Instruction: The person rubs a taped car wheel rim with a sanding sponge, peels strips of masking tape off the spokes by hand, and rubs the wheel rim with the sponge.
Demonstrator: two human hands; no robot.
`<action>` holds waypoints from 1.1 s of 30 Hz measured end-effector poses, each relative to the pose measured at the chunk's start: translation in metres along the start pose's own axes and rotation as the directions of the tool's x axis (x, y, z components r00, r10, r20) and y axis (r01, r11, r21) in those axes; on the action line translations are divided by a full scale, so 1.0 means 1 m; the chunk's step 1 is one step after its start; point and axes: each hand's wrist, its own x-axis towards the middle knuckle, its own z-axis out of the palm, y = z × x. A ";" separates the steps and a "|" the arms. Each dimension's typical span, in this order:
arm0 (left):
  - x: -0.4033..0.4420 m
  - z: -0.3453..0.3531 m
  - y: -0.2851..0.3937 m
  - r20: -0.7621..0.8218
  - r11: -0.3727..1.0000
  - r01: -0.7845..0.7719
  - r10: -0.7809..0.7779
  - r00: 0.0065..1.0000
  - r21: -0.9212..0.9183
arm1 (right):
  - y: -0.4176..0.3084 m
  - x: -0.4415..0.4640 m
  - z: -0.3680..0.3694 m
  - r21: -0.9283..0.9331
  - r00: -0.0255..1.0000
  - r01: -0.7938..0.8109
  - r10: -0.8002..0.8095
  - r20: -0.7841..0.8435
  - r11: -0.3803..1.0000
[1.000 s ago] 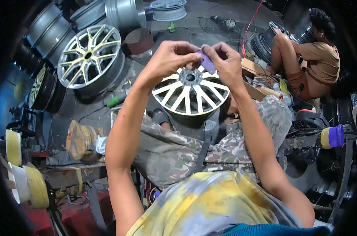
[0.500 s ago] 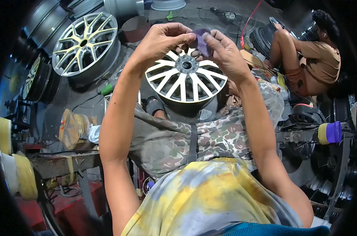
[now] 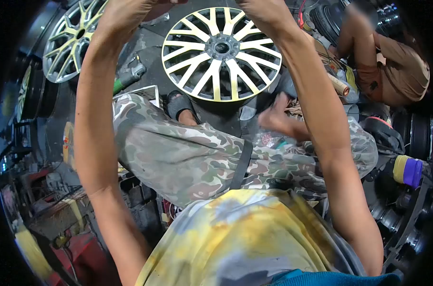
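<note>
My left hand is raised at the top edge, left of the wheel rim, and most of its fingers are cut off by the frame. Across from it my right hand is over the rim's upper right side, its fingers also out of view. Whether either hand holds anything is hidden. Between my forearms lies an alloy wheel rim, face up on the floor, with pale yellowish spokes and a dark grey hub. The purple sheet seen earlier does not show.
A second spoked rim leans at upper left. A green-and-grey power tool lies near a white crate. My sandaled foot is close to the rim. Another person sits at right beside a tire.
My hands have moved up and apart, out past the top edge. Earlier they held a purple sheet between them. The view has tilted down, and the rim appears higher and larger.
</note>
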 end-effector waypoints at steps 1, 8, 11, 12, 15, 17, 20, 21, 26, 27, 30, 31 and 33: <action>0.003 0.000 -0.006 -0.012 1.000 -0.019 0.019 1.000 0.016 | 0.005 0.000 -0.001 -0.003 1.000 -0.012 0.012 0.008 1.000; 0.014 -0.007 -0.084 0.081 0.996 0.053 -0.047 0.996 -0.075 | 0.065 -0.001 -0.001 -0.152 0.973 -0.213 0.224 0.060 0.965; 0.011 -0.023 -0.169 0.076 0.999 0.017 -0.020 0.997 0.043 | 0.134 -0.007 -0.003 -0.425 0.991 0.044 0.013 0.130 0.904; 0.009 -0.029 -0.192 0.006 0.983 0.018 -0.019 1.000 0.182 | 0.160 -0.009 -0.011 -0.480 0.984 0.082 0.007 0.180 0.874; -0.001 -0.051 -0.284 -0.255 0.888 0.114 0.004 0.967 0.446 | 0.218 -0.031 -0.036 -0.633 0.962 0.009 0.167 0.217 0.774; -0.002 -0.051 -0.337 -0.370 0.843 0.220 -0.026 0.929 0.491 | 0.247 -0.044 -0.044 -0.645 0.937 -0.026 0.243 0.251 0.764; -0.008 -0.024 -0.383 -0.456 0.809 0.307 -0.055 0.888 0.501 | 0.274 -0.038 -0.033 -0.622 0.921 0.080 0.181 0.345 0.779; -0.010 -0.010 -0.386 -0.466 0.829 0.317 -0.078 0.881 0.460 | 0.279 -0.034 -0.028 -0.604 0.914 0.155 0.118 0.388 0.782; -0.022 -0.021 -0.384 -0.467 0.802 0.519 -0.352 0.811 0.297 | 0.297 -0.022 -0.036 -0.615 0.784 0.344 0.143 0.604 0.709; -0.023 -0.019 -0.386 -0.465 0.797 0.526 -0.359 0.809 0.298 | 0.299 -0.020 -0.036 -0.613 0.784 0.337 0.147 0.603 0.715; -0.021 -0.010 -0.388 -0.527 0.874 0.426 -0.255 0.811 0.233 | 0.306 -0.015 -0.033 -0.595 0.724 0.438 0.129 0.678 0.674; -0.021 -0.012 -0.390 -0.521 0.869 0.440 -0.272 0.809 0.229 | 0.307 -0.012 -0.030 -0.600 0.729 0.435 0.128 0.672 0.672; -0.021 -0.017 -0.392 -0.520 0.860 0.455 -0.286 0.805 0.230 | 0.307 -0.008 -0.022 -0.565 0.698 0.489 0.091 0.710 0.665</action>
